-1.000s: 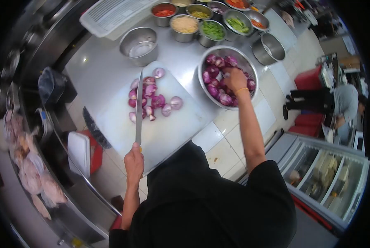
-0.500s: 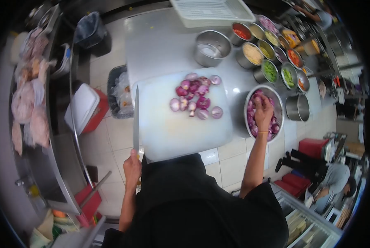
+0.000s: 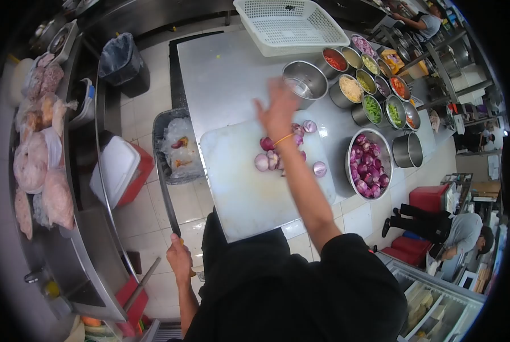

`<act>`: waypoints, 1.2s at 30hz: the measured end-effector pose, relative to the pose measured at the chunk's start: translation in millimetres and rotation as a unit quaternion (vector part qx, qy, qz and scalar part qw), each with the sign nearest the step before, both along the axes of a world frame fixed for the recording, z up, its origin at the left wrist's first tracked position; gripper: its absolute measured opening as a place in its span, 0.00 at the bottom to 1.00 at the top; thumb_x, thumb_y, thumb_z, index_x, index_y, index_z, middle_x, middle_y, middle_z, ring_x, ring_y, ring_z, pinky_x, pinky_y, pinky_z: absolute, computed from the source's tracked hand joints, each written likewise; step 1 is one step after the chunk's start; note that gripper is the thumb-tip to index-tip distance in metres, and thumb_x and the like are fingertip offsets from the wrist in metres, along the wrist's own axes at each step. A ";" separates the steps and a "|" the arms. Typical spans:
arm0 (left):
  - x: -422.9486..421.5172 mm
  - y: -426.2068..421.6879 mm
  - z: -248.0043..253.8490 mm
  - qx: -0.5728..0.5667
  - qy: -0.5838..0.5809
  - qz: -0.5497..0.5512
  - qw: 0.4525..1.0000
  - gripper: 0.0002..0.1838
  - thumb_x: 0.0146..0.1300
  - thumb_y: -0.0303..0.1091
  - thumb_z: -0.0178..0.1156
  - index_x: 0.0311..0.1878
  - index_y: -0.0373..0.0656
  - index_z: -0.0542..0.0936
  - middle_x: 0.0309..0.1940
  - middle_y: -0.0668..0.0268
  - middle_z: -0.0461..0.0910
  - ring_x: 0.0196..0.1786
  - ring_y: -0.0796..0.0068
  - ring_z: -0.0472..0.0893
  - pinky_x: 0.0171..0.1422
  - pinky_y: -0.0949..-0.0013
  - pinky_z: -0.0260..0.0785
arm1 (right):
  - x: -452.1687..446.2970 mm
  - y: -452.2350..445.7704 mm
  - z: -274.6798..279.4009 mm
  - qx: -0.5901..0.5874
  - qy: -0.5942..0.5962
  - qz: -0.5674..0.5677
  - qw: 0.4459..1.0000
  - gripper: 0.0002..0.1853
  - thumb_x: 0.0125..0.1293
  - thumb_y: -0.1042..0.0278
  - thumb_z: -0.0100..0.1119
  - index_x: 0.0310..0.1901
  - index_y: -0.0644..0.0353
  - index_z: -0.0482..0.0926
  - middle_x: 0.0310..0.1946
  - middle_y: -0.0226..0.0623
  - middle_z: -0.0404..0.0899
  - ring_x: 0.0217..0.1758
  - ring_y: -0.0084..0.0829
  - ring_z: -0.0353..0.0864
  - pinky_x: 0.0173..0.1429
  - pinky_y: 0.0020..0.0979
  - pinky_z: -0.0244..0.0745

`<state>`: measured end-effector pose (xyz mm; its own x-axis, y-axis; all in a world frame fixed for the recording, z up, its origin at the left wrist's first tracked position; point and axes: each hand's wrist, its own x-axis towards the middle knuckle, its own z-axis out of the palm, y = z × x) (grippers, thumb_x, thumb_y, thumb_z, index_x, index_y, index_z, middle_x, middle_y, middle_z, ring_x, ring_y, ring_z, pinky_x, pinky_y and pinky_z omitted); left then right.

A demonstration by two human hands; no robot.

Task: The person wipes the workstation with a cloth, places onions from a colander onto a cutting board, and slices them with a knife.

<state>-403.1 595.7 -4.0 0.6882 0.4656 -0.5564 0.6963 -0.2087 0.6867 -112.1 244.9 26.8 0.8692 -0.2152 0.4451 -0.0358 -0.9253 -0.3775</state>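
My left hand (image 3: 179, 256) is closed round the handle of a long knife (image 3: 168, 199), whose blade points up beside the cutting board (image 3: 238, 188), over the floor and the lined bin. Above the far part of the board, my right hand (image 3: 278, 108) is spread, its fingers blurred, near an empty metal pot (image 3: 306, 82). Nothing shows in it. Halved red onions (image 3: 262, 162) lie on the board, partly hidden by my right forearm. A metal bowl of red onions (image 3: 369, 165) stands right of the board.
A white perforated basket (image 3: 292, 28) sits at the table's far edge. Several metal pots of cut vegetables (image 3: 373, 109) stand at the back right. On the left are a lined bin (image 3: 178, 145), a red cooler (image 3: 135, 176) and bagged meat (image 3: 55, 188). Another person (image 3: 463, 233) is at the right.
My right hand has left the onion bowl and moved left over the board. The knife has swung from the board's left edge out over the bin. The view has shifted.
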 end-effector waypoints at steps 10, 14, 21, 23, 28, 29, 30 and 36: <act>24.9 9.6 -12.6 -0.018 -0.026 -0.096 0.995 0.37 0.75 0.65 0.44 0.20 0.41 0.69 0.12 0.71 0.64 0.13 0.80 0.64 0.17 0.70 0.56 | 29.1 -43.0 -75.1 -0.015 0.013 0.030 0.999 0.09 0.62 0.65 0.62 0.44 0.50 0.85 0.41 0.36 0.84 0.58 0.47 0.73 0.67 0.59 0.62; 52.2 5.7 8.3 -0.016 0.039 -0.164 0.985 0.36 0.77 0.59 0.45 0.24 0.34 0.76 0.15 0.67 0.69 0.21 0.78 0.70 0.27 0.67 0.62 | 20.1 -1.0 -36.7 -0.033 0.087 0.091 0.992 0.12 0.65 0.61 0.62 0.48 0.51 0.85 0.47 0.39 0.83 0.62 0.46 0.73 0.71 0.57 0.62; 70.6 -25.6 7.7 0.055 0.004 -0.314 0.948 0.38 0.77 0.59 0.44 0.30 0.28 0.79 0.22 0.46 0.77 0.29 0.49 0.78 0.39 0.52 0.70 | -44.9 -96.3 -31.0 0.164 -0.039 0.028 0.985 0.19 0.65 0.64 0.65 0.57 0.56 0.81 0.58 0.48 0.79 0.65 0.50 0.73 0.70 0.43 0.67; 78.9 -52.2 11.0 0.084 0.014 -0.348 0.933 0.39 0.77 0.60 0.43 0.32 0.27 0.80 0.28 0.37 0.80 0.36 0.37 0.80 0.46 0.47 0.71 | -83.3 -120.9 -36.8 0.128 -0.037 -0.030 0.991 0.19 0.63 0.67 0.65 0.57 0.58 0.79 0.56 0.47 0.79 0.60 0.51 0.75 0.66 0.44 0.69; 90.3 -110.3 20.6 0.090 0.029 -0.365 0.926 0.41 0.76 0.62 0.40 0.36 0.26 0.82 0.35 0.32 0.81 0.46 0.33 0.81 0.54 0.44 0.70 | -155.7 -51.6 -31.8 0.083 -0.059 0.081 0.992 0.28 0.54 0.57 0.71 0.57 0.55 0.78 0.56 0.47 0.76 0.59 0.52 0.73 0.65 0.52 0.65; 89.6 -114.9 17.4 0.097 0.029 -0.367 0.925 0.41 0.76 0.63 0.40 0.36 0.26 0.82 0.35 0.32 0.81 0.46 0.32 0.81 0.55 0.44 0.70 | -165.9 -39.2 -31.9 0.039 -0.017 0.127 0.991 0.32 0.52 0.53 0.73 0.60 0.53 0.78 0.60 0.47 0.74 0.62 0.52 0.71 0.67 0.55 0.62; 89.0 -120.9 12.4 0.103 0.027 -0.369 0.924 0.42 0.76 0.63 0.39 0.36 0.25 0.82 0.35 0.32 0.81 0.46 0.32 0.81 0.55 0.44 0.70 | -170.1 -30.0 -34.6 0.016 -0.011 0.105 0.994 0.33 0.53 0.51 0.73 0.61 0.50 0.78 0.61 0.46 0.73 0.64 0.51 0.70 0.68 0.57 0.60; 97.4 -155.7 16.4 0.152 0.028 -0.402 0.903 0.41 0.77 0.62 0.40 0.36 0.26 0.82 0.36 0.32 0.81 0.45 0.31 0.81 0.55 0.43 0.71 | -172.0 -37.4 -72.9 -0.053 0.039 0.070 0.995 0.36 0.55 0.42 0.71 0.66 0.40 0.76 0.68 0.41 0.69 0.70 0.53 0.63 0.72 0.62 0.51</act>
<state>-305.7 440.0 12.4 0.8471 -0.0340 -0.5303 0.2676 -0.8349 0.4810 -284.1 207.5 -46.1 0.9200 -0.0460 0.3893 0.0702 -0.9577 -0.2790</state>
